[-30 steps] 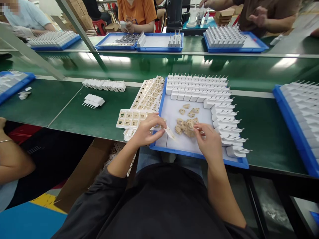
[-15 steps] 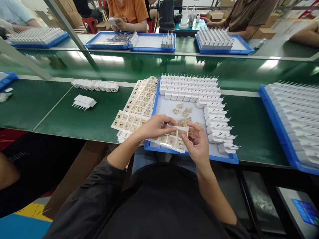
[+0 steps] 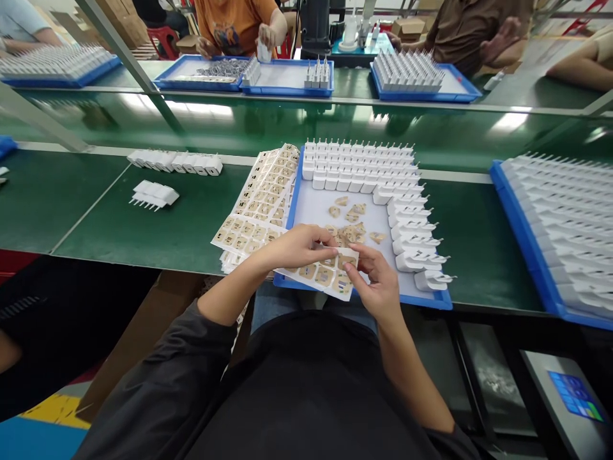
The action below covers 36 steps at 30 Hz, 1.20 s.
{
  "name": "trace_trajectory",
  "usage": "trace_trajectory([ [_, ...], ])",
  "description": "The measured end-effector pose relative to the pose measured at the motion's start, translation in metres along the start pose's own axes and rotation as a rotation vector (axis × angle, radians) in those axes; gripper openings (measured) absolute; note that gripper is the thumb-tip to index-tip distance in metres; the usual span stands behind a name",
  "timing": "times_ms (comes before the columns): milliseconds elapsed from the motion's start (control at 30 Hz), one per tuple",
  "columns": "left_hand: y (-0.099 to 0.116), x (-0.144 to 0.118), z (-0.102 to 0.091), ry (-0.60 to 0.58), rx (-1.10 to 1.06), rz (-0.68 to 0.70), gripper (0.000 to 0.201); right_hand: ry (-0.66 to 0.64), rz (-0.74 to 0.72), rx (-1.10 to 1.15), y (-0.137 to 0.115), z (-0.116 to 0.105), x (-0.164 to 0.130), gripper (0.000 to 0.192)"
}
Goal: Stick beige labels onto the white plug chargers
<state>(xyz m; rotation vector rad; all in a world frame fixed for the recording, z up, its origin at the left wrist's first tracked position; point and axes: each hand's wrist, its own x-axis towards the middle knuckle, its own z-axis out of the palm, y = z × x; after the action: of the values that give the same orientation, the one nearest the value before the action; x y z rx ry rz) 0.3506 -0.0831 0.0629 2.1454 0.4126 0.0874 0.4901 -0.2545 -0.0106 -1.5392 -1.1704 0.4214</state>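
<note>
A sheet of tan die-cut stickers (image 3: pixel 323 275) is held over the front edge of a blue tray (image 3: pixel 410 299). My left hand (image 3: pixel 304 246) lies along the sheet's upper edge, its fingers bent and closed on it. At the right end, my right hand (image 3: pixel 376 278) pinches the sheet between thumb and fingers. Behind the hands, a small heap of loose tan pieces (image 3: pixel 352 233) rests on the tray's floor. White plug adapters (image 3: pixel 359 169) with pins up stand in rows along the tray's back, and more line its right side.
Left of the tray lies a stack of sticker sheets (image 3: pixel 271 182). Farther left are white adapters (image 3: pixel 156 195) on the green bench (image 3: pixel 96 223). Another full blue tray (image 3: pixel 531 255) stands at right. Across the line, co-workers sit behind trays, one in an orange shirt (image 3: pixel 234 25).
The view has shifted slightly. Both hands stay at the sheet, whose right end now tilts a little lower. Across the line, the co-worker in orange has moved a white part to the right.
</note>
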Motion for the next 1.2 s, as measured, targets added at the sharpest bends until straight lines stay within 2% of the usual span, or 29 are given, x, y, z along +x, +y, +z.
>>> trace_trajectory([
  [200, 0.000, 0.003, 0.005, -0.013, 0.051, 0.013, 0.027, -0.021, -0.057, -0.001, -0.002, -0.003, -0.003, 0.028],
  [367, 0.001, 0.003, 0.014, -0.113, 0.087, 0.076, 0.024, -0.023, -0.119, -0.124, -0.007, -0.015, -0.011, 0.020],
  [533, 0.002, 0.006, 0.020, -0.172, 0.084, 0.091, 0.029, 0.022, -0.269, -0.224, -0.009, -0.019, -0.017, 0.023],
  [767, 0.002, 0.007, 0.019, -0.214, 0.044, 0.032, 0.029, -0.023, -0.435, -0.383, -0.002, -0.019, -0.011, 0.029],
  [1000, 0.002, 0.008, 0.019, -0.233, 0.068, 0.009, 0.027, -0.025, -0.471, -0.387, 0.004, -0.017, -0.008, 0.019],
  [1200, -0.007, 0.013, 0.016, -0.197, 0.051, 0.010, 0.028, 0.052, -0.487, -0.326, 0.005, -0.020, -0.013, 0.014],
])
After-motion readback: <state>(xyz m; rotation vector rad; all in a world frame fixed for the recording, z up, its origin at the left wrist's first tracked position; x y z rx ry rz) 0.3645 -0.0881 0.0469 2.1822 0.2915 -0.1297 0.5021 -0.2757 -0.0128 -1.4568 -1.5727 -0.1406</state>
